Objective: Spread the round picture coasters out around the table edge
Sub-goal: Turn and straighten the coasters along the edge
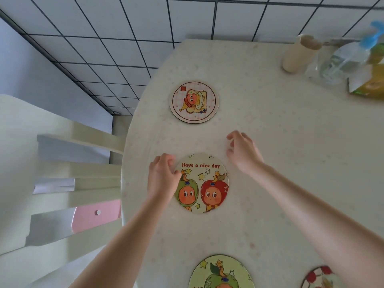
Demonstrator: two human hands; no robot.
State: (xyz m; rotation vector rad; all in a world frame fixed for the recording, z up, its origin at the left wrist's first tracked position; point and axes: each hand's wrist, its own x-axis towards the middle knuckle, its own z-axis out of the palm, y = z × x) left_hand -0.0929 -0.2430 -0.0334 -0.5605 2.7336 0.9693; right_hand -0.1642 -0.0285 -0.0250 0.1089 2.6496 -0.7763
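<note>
Cream cup (297, 55) and spray bottle (345, 59) crowd the far corner; left hand (163, 177) pinches the apple coaster (204, 183), right hand (243, 151) open.

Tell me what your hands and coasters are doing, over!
Left hand touching "Have a nice day" coaster. Right hand open, empty. Nothing blocking.

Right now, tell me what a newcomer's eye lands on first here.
First the "Have a nice day" coaster near the table's left edge, the left hand touching its rim and the right hand hovering open beside it. Next, the toast-picture coaster lying farther along that edge.
</note>
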